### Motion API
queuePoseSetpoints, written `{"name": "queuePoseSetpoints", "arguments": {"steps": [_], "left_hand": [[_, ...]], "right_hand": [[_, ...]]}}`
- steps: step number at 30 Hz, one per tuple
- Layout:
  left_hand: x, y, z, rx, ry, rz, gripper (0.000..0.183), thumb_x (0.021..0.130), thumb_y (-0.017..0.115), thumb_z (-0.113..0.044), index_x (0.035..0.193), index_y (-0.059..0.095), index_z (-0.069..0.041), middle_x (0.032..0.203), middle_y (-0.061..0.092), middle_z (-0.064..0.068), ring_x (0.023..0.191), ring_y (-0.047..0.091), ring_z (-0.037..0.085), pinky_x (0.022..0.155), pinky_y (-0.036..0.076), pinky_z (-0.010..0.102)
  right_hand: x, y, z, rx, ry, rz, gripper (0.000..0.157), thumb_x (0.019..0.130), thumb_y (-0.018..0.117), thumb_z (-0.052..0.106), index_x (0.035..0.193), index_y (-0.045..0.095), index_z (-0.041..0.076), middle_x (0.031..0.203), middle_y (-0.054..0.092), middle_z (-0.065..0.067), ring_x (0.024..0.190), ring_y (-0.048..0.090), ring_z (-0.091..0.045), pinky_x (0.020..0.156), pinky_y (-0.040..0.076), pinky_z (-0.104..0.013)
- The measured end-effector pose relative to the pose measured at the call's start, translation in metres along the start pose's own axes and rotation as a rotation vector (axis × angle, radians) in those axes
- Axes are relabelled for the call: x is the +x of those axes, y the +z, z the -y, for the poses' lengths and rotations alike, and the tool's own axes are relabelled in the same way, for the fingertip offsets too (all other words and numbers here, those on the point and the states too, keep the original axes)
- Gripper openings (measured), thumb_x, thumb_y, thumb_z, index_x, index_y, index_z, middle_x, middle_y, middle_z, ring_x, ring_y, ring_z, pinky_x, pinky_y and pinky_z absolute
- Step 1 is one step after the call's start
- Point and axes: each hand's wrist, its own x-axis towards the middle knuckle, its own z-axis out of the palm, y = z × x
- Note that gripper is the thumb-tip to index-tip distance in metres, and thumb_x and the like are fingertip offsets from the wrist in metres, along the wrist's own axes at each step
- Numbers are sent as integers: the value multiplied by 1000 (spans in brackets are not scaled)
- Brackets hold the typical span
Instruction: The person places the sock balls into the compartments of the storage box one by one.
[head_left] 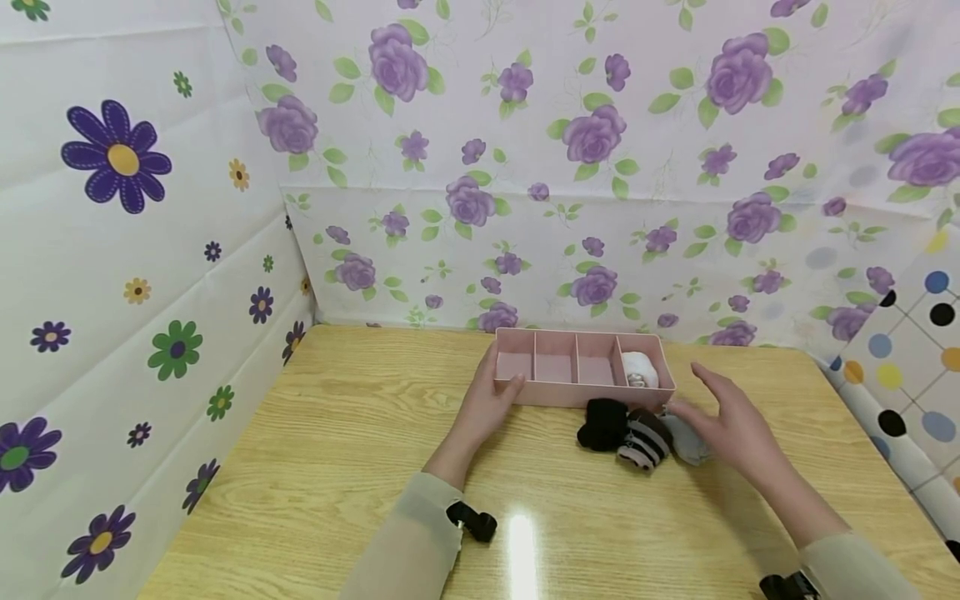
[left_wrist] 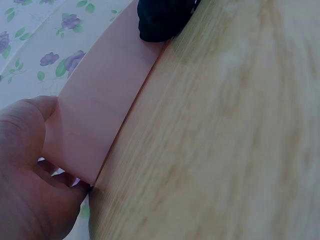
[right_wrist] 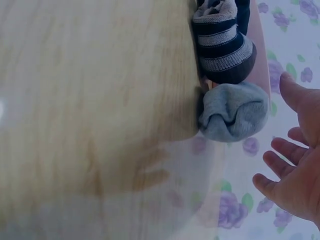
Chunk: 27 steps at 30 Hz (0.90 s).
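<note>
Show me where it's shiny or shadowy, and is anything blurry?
Head view: a bright white glare streak on the wooden table; right wrist view: rather dim, with a soft, finger-like shadow on the table, while the striped rolled sock looks clearer; left wrist view: dim too, the table's wood grain soft and smeary.

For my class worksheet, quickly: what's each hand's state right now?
Left hand: gripping one end of the pink box.
Right hand: open, holding nothing.
</note>
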Motion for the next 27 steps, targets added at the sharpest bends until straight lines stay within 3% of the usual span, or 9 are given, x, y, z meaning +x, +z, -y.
{"name": "queuePoseSetpoints", "arguments": {"steps": [9, 17, 24, 27], "left_hand": [[-2, -1, -5, 11, 3, -5, 85, 114, 63, -35, 178, 14, -10, 182, 19, 19, 167, 19, 37, 135, 18, 56], [-3, -1, -5, 17, -8, 0, 85, 114, 63, -34, 178, 13, -11, 182, 19, 18, 167, 19, 36, 135, 19, 55], [-2, 0, -4, 0, 2, -3, 88, 113, 63, -42, 179, 13, -12, 182, 19, 18, 167, 19, 38, 134, 19, 58], [-3, 0, -2, -14, 19, -12, 89, 113, 62, -47, 179, 14, -12, 182, 20, 19, 167, 20, 41, 133, 18, 64]], "right_hand": [[-14, -3, -12, 9, -21, 57, 91, 105, 79, 37, 171, 30, -3, 165, 43, -35, 149, 38, -62, 111, 38, -80], [-24, -2, -20, 18, 0, 139, 97, 103, 80, 44, 174, 29, 2, 171, 37, -32, 152, 33, -63, 112, 36, -83], [-29, -2, -27, 34, 4, 187, 102, 97, 85, 46, 174, 32, 6, 170, 36, -35, 151, 32, -65, 112, 35, -84], [-30, -1, -31, 51, 5, 207, 102, 96, 87, 45, 174, 32, 6, 171, 35, -34, 152, 31, -64, 113, 33, -84]]}}
